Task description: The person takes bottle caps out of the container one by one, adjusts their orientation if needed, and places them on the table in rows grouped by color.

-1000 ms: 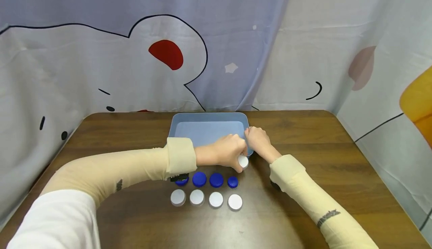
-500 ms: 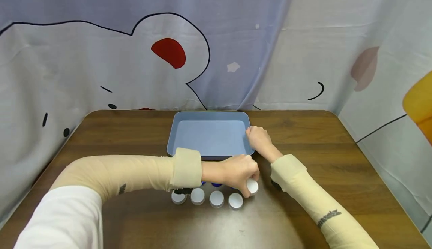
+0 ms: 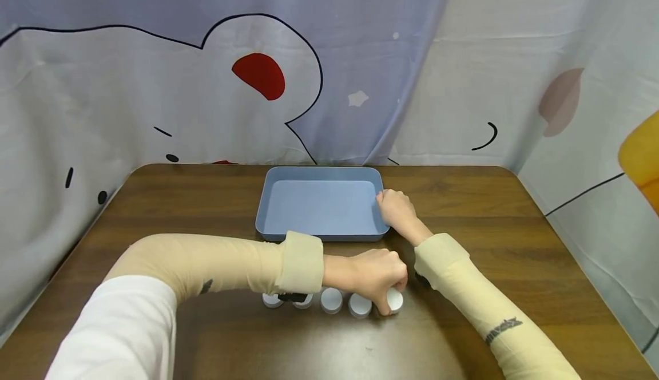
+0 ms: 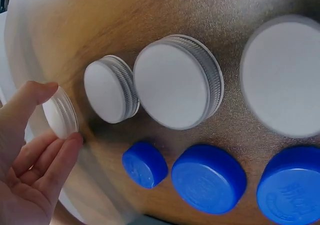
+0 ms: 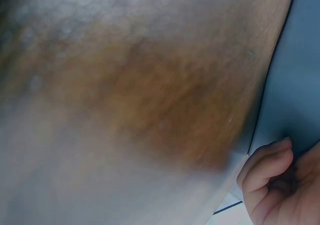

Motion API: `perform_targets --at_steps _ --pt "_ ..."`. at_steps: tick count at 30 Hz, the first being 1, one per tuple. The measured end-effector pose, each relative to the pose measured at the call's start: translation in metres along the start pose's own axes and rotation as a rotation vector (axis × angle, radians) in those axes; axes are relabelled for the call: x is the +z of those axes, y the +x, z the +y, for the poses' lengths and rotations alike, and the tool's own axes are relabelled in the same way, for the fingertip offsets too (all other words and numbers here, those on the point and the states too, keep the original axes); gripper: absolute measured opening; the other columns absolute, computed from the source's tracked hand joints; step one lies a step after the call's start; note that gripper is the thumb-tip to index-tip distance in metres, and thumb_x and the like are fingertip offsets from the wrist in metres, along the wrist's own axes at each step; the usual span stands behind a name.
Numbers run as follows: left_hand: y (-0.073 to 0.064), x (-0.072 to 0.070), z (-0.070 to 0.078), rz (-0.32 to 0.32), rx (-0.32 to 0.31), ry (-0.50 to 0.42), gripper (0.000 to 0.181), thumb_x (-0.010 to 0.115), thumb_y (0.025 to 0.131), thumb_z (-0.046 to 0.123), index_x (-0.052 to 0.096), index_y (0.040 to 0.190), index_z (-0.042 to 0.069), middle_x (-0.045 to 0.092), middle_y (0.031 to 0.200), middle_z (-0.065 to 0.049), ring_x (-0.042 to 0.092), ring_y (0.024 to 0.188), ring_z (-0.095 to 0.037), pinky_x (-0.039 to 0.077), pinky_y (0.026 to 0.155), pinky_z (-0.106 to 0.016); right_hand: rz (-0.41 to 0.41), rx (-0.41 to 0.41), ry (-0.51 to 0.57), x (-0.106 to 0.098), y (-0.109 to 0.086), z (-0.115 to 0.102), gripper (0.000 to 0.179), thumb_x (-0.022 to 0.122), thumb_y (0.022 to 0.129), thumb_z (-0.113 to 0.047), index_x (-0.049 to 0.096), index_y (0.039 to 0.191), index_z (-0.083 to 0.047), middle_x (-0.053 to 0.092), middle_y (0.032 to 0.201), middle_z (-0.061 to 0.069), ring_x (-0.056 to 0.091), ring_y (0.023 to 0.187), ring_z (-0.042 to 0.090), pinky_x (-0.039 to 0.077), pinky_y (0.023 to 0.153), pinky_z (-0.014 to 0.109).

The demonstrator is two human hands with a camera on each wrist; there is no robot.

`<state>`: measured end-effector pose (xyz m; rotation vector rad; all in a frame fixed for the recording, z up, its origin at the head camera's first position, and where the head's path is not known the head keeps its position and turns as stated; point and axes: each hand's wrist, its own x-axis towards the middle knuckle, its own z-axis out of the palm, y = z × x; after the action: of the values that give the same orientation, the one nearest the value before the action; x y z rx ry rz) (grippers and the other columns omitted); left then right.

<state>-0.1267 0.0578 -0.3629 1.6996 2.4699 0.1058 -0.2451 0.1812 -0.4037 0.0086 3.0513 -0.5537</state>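
My left hand (image 3: 374, 274) pinches a white bottle cap (image 3: 395, 300) between thumb and fingers at the right end of a row of white bottle caps (image 3: 332, 300). In the left wrist view that cap (image 4: 61, 114) is tilted, with the left hand (image 4: 35, 160) around its edge, beside a ribbed white cap (image 4: 107, 91). Blue bottle caps (image 4: 209, 179) form a second row there; in the head view the left arm hides them. My right hand (image 3: 399, 211) grips the right rim of the blue-grey tray (image 3: 322, 237); its fingers (image 5: 265, 167) are curled in the right wrist view.
The wooden table (image 3: 206, 197) ends at a patterned curtain (image 3: 355, 71) behind the tray. The left forearm crosses low in front of the tray, covering part of the cap rows. Nothing lies inside the tray.
My left hand has moved from the tray's front right corner toward me and slightly right, carrying the white cap to the row's end. The right hand has stayed at the tray's edge.
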Motion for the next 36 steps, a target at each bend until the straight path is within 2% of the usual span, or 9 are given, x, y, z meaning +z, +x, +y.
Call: perform_targets --at_steps 9,12,21,26,29,36 --pt "0.011 0.009 0.001 -0.037 -0.003 0.030 0.045 0.085 0.062 0.033 0.041 0.057 0.022 0.037 0.058 0.014 0.035 0.058 -0.003 0.032 0.049 -0.016 0.023 -0.024 -0.007 0.001 0.002 0.002 0.042 0.032 0.099 -0.026 0.059 0.079 0.000 0.066 0.095 0.028 0.064 0.090 0.045 0.052 0.071 0.053" --pt "0.013 0.010 0.002 -0.044 0.002 0.033 0.048 0.085 0.063 0.033 0.039 0.057 0.022 0.035 0.058 0.013 0.033 0.059 -0.002 0.031 0.048 -0.016 0.021 -0.026 -0.005 0.002 0.002 0.002 0.042 0.032 0.099 -0.026 0.058 0.078 -0.001 0.066 0.092 0.027 0.064 0.089 0.044 0.052 0.069 0.052" --pt "0.015 0.014 0.004 -0.067 0.011 0.026 0.029 0.085 0.064 0.034 0.059 0.065 0.020 0.047 0.062 0.015 0.041 0.059 -0.001 0.038 0.050 -0.015 0.016 -0.031 -0.010 0.001 0.003 0.001 0.042 0.032 0.100 -0.026 0.059 0.081 -0.001 0.066 0.096 0.028 0.064 0.093 0.045 0.052 0.072 0.053" --pt "0.014 0.015 0.003 -0.059 0.002 0.022 0.024 0.085 0.064 0.036 0.069 0.075 0.021 0.060 0.069 0.016 0.051 0.061 0.001 0.043 0.054 -0.013 0.012 -0.021 -0.006 0.002 0.003 0.001 0.041 0.032 0.100 -0.027 0.059 0.080 -0.002 0.066 0.093 0.025 0.064 0.090 0.043 0.052 0.071 0.051" --pt "0.013 0.016 0.002 -0.056 -0.004 0.020 0.026 0.085 0.064 0.037 0.072 0.080 0.021 0.065 0.075 0.016 0.055 0.064 0.002 0.045 0.056 -0.013 0.015 -0.026 -0.011 0.001 0.002 0.001 0.042 0.032 0.100 -0.026 0.060 0.082 0.000 0.066 0.094 0.027 0.064 0.090 0.044 0.052 0.071 0.052" --pt "0.013 0.018 0.001 -0.056 -0.001 0.010 0.027 0.085 0.065 0.038 0.073 0.082 0.021 0.067 0.077 0.016 0.057 0.067 0.001 0.046 0.059 -0.012 0.016 -0.014 -0.010 0.001 0.001 0.002 0.042 0.033 0.100 -0.027 0.062 0.088 0.001 0.066 0.101 0.028 0.064 0.096 0.046 0.052 0.073 0.054"
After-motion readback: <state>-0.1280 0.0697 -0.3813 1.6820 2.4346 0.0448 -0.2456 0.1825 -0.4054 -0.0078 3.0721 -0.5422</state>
